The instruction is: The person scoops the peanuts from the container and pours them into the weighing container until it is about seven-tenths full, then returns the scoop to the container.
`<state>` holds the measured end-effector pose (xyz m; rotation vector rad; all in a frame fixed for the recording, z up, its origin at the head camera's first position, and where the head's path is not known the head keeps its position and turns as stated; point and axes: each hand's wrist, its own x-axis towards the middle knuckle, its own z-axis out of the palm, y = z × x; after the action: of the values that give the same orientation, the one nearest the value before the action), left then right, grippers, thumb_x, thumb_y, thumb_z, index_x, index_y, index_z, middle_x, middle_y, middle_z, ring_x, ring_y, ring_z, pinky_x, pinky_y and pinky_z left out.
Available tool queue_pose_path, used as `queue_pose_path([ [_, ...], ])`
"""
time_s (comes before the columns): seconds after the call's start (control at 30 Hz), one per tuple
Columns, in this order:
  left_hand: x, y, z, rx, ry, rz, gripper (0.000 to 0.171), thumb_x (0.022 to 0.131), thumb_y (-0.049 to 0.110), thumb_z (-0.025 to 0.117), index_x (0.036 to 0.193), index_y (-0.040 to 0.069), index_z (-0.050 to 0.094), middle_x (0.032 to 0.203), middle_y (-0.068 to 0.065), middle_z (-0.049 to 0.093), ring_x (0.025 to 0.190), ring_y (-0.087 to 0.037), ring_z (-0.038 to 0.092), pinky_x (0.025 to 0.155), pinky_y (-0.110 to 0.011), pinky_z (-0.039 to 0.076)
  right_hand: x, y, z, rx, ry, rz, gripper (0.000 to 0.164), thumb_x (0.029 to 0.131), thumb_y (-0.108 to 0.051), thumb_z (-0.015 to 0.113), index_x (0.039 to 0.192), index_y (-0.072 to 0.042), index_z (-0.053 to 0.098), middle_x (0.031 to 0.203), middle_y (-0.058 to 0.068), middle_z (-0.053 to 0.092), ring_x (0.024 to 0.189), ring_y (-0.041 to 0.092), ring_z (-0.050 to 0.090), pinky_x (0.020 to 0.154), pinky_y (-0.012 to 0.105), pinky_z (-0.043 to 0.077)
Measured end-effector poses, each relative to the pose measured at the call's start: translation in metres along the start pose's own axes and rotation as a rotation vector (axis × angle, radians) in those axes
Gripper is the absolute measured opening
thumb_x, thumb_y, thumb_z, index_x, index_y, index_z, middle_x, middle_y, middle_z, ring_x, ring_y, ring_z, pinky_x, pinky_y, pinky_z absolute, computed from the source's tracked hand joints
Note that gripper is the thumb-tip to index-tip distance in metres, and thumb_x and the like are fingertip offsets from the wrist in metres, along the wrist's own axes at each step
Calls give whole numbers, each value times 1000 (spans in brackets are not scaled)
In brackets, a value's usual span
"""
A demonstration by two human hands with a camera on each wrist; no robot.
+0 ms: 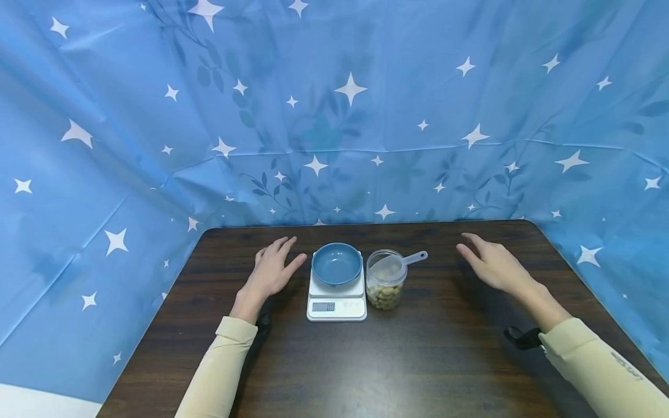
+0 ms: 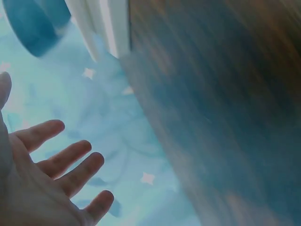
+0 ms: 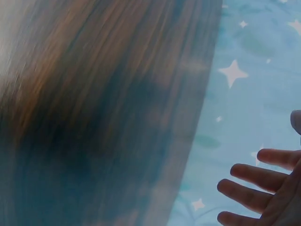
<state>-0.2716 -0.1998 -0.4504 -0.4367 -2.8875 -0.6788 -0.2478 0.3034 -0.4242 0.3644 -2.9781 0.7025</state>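
Observation:
A blue bowl (image 1: 337, 264) sits on a white kitchen scale (image 1: 337, 309), whose display reads near zero. Against the scale's right side stands a clear plastic jar (image 1: 385, 290) partly filled with pale nuts or beans. A translucent scoop (image 1: 392, 267) lies across the jar's mouth, its handle pointing right. Just left of the scale, my left hand (image 1: 272, 270) is held with fingers spread and nothing in it; the left wrist view shows the same hand (image 2: 56, 179) with the bowl at upper left. My right hand (image 1: 496, 267) hovers well right of the jar, fingers extended and holding nothing.
The dark wooden table (image 1: 334, 371) carries the scale and jar near its far edge. Behind it hangs a blue curtain (image 1: 334, 116) printed with white stars and leaves. A black strap (image 1: 522, 338) shows at the right wrist.

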Motion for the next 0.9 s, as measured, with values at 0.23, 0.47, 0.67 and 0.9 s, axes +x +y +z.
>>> queue_pose_path([
  [0.23,-1,34,1,-9,23,106,73,104,59,49,155,8,46,156,-18,42,145,-34,37,113,-64,23,-6,-26,0,75,75,-105,53,112,-38,43,143,4,52,126,29,65,109,45,65,89,63,48],
  [0.47,-2,68,11,-19,8,212,72,101,58,56,153,9,49,155,-15,45,143,-31,40,112,-61,26,-10,-51,6,128,176,-202,38,112,-31,46,132,-4,64,94,8,70,75,22,61,71,44,48],
  [0.67,-4,94,21,-29,-1,278,74,99,61,58,154,11,48,153,-12,47,141,-27,41,111,-60,29,-15,-68,12,197,227,-218,31,111,-31,49,126,-12,68,82,-1,66,63,16,55,64,34,45],
  [0.9,-8,121,31,-20,-53,309,84,95,65,62,157,12,42,153,-9,47,142,-24,41,111,-60,29,-16,-85,23,322,227,-214,24,107,-31,60,118,-12,70,98,0,74,81,19,71,67,33,54],
])
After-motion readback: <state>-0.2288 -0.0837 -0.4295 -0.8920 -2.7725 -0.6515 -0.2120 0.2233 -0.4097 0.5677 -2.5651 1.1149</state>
